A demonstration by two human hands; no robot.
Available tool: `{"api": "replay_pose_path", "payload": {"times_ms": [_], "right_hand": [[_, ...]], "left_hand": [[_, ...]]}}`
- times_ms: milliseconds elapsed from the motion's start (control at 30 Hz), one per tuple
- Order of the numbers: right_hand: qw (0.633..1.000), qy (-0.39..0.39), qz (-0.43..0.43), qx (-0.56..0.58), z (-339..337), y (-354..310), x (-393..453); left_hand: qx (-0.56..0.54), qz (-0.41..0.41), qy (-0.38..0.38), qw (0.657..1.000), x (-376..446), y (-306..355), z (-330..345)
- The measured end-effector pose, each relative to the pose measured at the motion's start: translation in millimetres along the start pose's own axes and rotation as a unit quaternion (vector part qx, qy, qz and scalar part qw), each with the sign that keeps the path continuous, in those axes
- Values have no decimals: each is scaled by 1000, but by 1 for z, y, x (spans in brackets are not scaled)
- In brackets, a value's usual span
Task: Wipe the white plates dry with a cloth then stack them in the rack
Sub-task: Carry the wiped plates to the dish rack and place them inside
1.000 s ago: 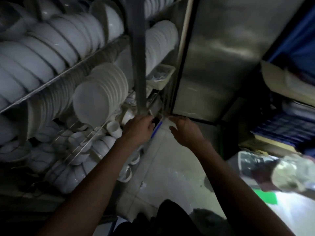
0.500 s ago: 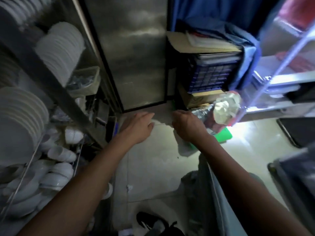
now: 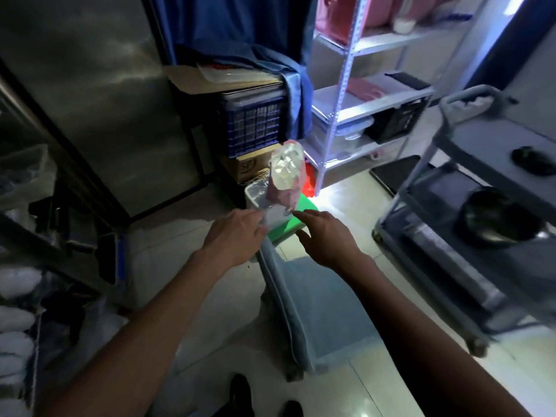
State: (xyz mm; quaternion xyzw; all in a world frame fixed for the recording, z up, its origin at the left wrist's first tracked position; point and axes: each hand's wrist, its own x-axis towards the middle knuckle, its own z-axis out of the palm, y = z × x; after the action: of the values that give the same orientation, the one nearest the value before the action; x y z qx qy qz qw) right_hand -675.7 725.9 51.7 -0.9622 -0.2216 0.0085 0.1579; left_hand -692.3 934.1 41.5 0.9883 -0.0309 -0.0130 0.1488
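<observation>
Dim, motion-blurred, glare on floor (image 3: 346,191)

Grey cart (image 3: 469,188) right, open floor (image 3: 210,296) left

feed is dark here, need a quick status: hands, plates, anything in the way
Left hand fingers on a whitish cloth-like piece, grip unclear. Right hand open, holding nothing. Plates blurred at far left. Grey cart directly below the hands.

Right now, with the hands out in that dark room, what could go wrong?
Two things, maybe. The left hand and right hand reach out over a grey cart in dim light, so knuckles could bump its edge. The pale cloth at the left fingertips looks loosely held and might drop on the floor.
</observation>
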Motion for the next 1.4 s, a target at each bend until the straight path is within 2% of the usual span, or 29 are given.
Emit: {"api": "replay_pose_path", "payload": {"times_ms": [233, 433, 700, 833, 1167, 1400], "right_hand": [[991, 22, 130, -3, -21, 55, -71], [969, 50, 242, 0, -38, 92, -140], [911, 110, 392, 65, -41, 131, -245], [882, 143, 437, 103, -49, 163, -285], [832, 175, 508, 136, -89, 305, -374], [823, 168, 522, 147, -108, 383, -418]], "left_hand": [[-12, 116, -39, 992, 18, 80, 17], [-2, 233, -59, 971, 19, 148, 45], [4, 340, -135, 931, 10, 245, 89], [15, 387, -143, 911, 8, 297, 110], [32, 448, -164, 878, 19, 487, 170], [27, 436, -191, 879, 29, 566, 203]]}}
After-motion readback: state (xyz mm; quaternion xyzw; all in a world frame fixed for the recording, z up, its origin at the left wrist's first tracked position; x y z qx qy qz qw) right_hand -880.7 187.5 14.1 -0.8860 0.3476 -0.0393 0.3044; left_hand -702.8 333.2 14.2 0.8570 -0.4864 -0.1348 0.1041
